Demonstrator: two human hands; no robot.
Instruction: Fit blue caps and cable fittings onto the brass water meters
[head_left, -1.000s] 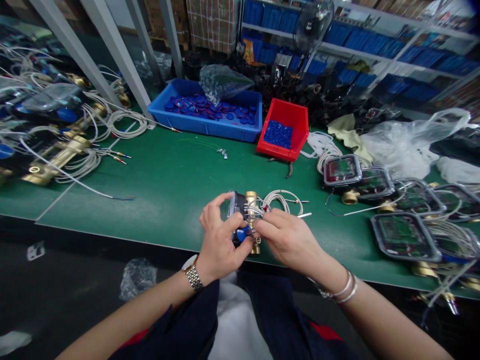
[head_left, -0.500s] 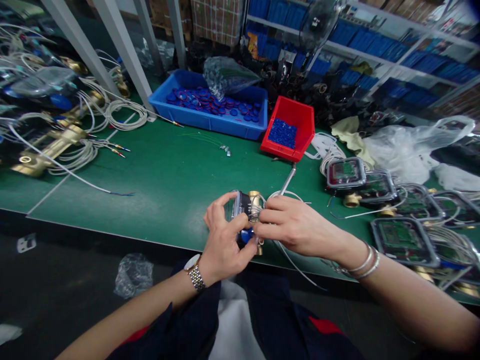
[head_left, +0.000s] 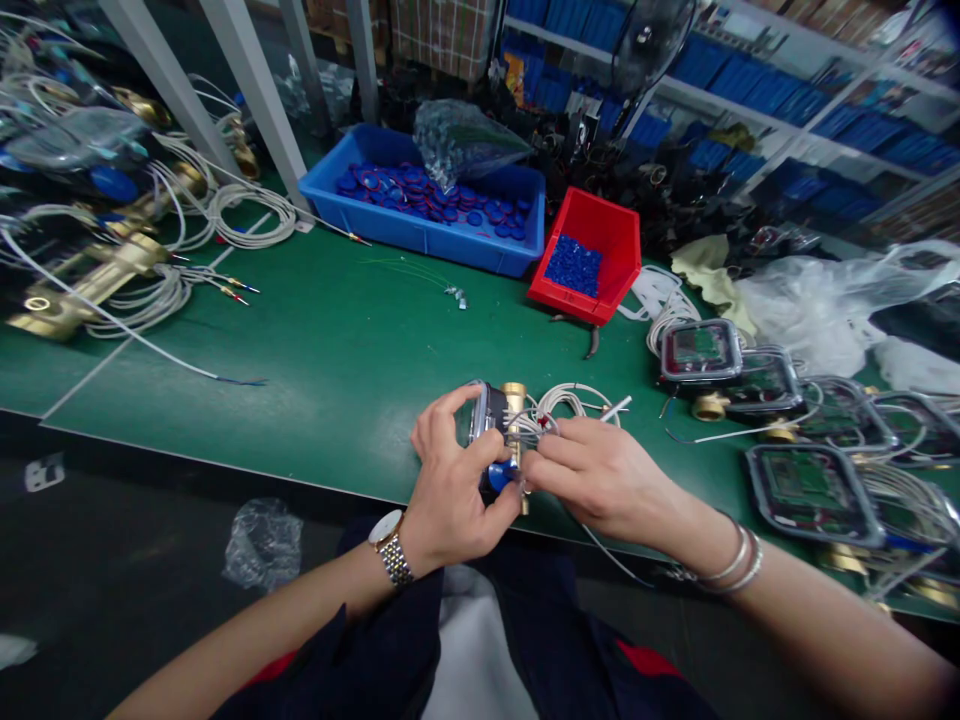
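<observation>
In the head view, the meter [head_left: 486, 410] is near the bench's [head_left: 337, 360] near edge, its brass pipe [head_left: 514, 392] running near to far. The left hand [head_left: 454, 485] grips it from the left; the right hand [head_left: 611, 475], fingers pinched closed, is nearer the pipe; its hold cannot be told.

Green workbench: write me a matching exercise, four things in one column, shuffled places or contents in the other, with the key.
1. Long blue plastic tray
2. Open red plastic bin
3. White-faced metal wristwatch
4. Brass-and-black device

A. On the left wrist
B. Holds flat round blue discs
C. Between left hand and right hand
D. Holds tiny blue pieces

Pairs: 1-B, 2-D, 3-A, 4-C
</observation>
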